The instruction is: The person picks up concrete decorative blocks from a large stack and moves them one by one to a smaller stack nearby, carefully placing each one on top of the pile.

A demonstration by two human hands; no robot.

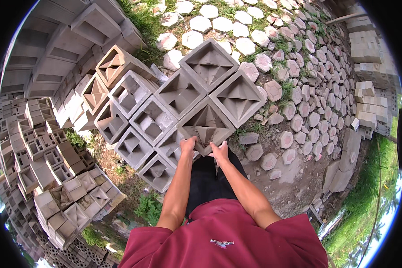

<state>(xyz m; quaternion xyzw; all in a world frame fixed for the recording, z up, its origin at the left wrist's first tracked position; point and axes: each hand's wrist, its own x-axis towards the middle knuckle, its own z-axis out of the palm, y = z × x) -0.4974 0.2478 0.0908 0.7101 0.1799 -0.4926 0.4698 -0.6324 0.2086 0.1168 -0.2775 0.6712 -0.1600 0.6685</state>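
A grey-brown square concrete decorative block (210, 117), with a folded, faceted recess, has one corner pointing at me. My left hand (188, 146) grips its near left edge, and my right hand (219, 152) is closed on the near right edge. Both sets of fingers are partly hidden behind the block's sides. Against its far left side lies another recessed block (181, 93); a third, with a pyramid-like pattern (238, 98), touches it on the far right. Beyond them sits a similar block (209, 64). Whether the gripped block rests on something or is lifted, I cannot tell.
Several lighter grey blocks (152, 120) stand packed together on the left. Tall block stacks (60, 49) rise behind them, and more blocks (76, 201) are piled at the lower left. Hexagonal pavers (287, 139) cover the ground to the right. Flat slabs (344, 163) lean farther right.
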